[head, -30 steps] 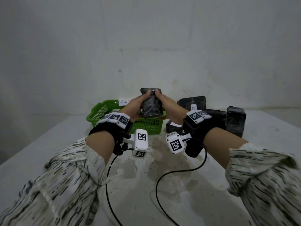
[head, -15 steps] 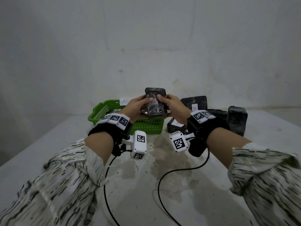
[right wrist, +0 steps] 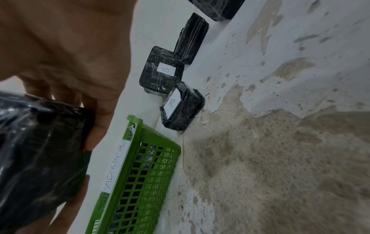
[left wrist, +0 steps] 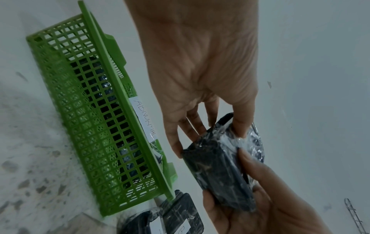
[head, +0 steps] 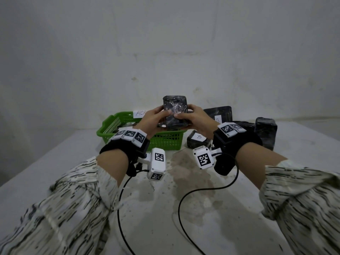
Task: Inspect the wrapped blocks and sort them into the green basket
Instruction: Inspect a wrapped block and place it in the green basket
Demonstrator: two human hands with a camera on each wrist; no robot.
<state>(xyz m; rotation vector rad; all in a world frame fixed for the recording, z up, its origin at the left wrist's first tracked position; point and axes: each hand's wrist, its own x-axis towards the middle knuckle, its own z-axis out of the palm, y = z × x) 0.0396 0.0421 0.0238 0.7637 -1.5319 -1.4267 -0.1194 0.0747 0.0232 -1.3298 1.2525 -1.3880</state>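
Note:
Both hands hold up one black block wrapped in clear film [head: 175, 106], above the near right part of the green basket [head: 110, 124]. My left hand [head: 160, 115] grips its left side, thumb on the front face. My right hand [head: 188, 116] grips the right side the same way. In the left wrist view the block [left wrist: 218, 171] is pinched between the fingers of both hands beside the basket [left wrist: 90, 126]. The right wrist view shows the block [right wrist: 36, 142] close up and the basket [right wrist: 140, 174] with a paper label on its rim. Dark wrapped blocks lie inside the basket.
Several more wrapped blocks lie right of the basket: one labelled B [head: 197, 139], one behind it [head: 219, 112] against the wall, one upright [head: 265, 132] at far right. Two black cables [head: 181, 208] trail over the stained white table towards me.
The held block has risen a little and shifted slightly right between my hands, and its broad face has turned more towards me. The basket and the other blocks have stayed put.

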